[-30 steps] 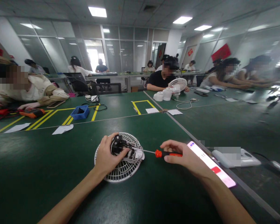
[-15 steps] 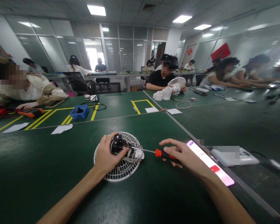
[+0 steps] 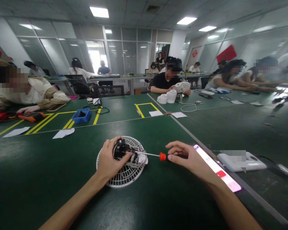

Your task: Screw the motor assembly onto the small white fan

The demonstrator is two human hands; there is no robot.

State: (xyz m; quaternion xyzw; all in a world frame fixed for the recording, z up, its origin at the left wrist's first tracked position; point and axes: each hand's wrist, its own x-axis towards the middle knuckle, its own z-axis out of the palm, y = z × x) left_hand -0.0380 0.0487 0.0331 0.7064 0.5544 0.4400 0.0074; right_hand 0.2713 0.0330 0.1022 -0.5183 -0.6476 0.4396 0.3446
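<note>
1. Centre of the frame: a round white fan grille point(image 3: 126, 185) lies on the green table point(image 3: 158, 201), with a black motor assembly point(image 3: 120, 147) and loose wiring on top of it.
2. Left of centre, the left hand point(image 3: 110, 158) grasps the motor assembly, fingers over its far side and thumb laid across the near side.
3. Right of centre, the right hand point(image 3: 185, 156) has the dark handle of a screwdriver point(image 3: 162, 156) between thumb and fingers, the index finger lifted off it.
4. The screwdriver's shaft runs leftward, nearly level, into the assembly; its tip seems to be among the parts near the left thumb, though it is too small to tell what it meets.
5. Lower right: a lit phone point(image 3: 227, 180) lies beside the right wrist, and a white device point(image 3: 251, 162) is just beyond it.
6. Upper middle: a co-worker in black point(image 3: 160, 81) holds a white fan part point(image 3: 183, 87) behind two white pieces point(image 3: 171, 96).
7. Left of the frame, farther back: a blue tray point(image 3: 81, 119).
</note>
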